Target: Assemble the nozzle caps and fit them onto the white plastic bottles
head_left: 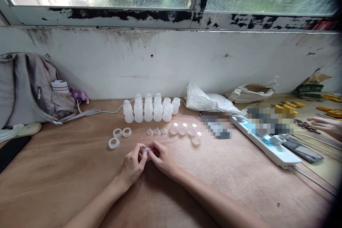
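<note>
Table (66, 171) holds three rings (113, 147); both hands (134, 160), one piece (146, 149).

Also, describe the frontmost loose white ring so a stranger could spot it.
On the table, find the pale bottles. In front, toward their left end, lie three whitish rings. Among them, the frontmost ring sits nearest the viewer and farthest left.

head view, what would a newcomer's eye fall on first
Probably the cluster of frosted white plastic bottles near the far edge of the brown wooden table. Then the left hand and right hand, together holding a small translucent piece nearer the camera. A long white power strip also stands out on the right.
</note>
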A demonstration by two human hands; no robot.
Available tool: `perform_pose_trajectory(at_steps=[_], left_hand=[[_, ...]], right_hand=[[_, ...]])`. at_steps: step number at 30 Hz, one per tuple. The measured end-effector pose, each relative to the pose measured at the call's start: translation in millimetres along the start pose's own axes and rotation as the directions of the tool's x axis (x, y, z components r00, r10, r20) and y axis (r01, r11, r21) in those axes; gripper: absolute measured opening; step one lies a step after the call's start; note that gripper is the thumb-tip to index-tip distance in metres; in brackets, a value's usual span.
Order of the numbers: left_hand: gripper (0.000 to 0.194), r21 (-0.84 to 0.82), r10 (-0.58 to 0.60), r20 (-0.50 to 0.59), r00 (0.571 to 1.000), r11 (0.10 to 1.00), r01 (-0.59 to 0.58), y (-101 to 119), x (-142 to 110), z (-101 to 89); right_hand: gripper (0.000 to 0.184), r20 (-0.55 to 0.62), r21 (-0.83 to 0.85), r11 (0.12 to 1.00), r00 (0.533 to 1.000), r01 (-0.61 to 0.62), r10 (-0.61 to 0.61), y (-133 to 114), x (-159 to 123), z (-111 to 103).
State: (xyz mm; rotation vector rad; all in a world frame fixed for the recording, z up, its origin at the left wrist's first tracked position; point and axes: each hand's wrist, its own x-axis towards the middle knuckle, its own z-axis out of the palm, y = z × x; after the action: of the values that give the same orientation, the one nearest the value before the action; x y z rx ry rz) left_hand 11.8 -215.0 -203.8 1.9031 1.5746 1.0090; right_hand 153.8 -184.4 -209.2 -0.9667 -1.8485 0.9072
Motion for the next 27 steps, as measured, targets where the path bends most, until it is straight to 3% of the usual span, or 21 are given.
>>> perform_pose_trajectory(at_steps=[9,17,27], left_hand=[[0.004,0.147,0.032,0.017,0.999,0.989,-0.034,-5.3,-1.2,2.8],[0.007,0.054,-0.047,-0.022,0.999,0.997,0.049,-3.6,0.3,0.1],[0.012,0.086,0.03,0.054,0.998,0.996,-0.034,-4.4,1.7,1.0]], right_hand=[[0.01,0.039,-0.04,0.999,0.999,0.005,-0.004,-2.7,0.5,-0.7],[0.004,0.029,0.046,0.998,0.999,-0.046,0.045,-0.4,0.4,1.6],[0.007,0.016,0.018,0.999,0.999,-0.048,0.048,0.8,0.2,-0.2]])
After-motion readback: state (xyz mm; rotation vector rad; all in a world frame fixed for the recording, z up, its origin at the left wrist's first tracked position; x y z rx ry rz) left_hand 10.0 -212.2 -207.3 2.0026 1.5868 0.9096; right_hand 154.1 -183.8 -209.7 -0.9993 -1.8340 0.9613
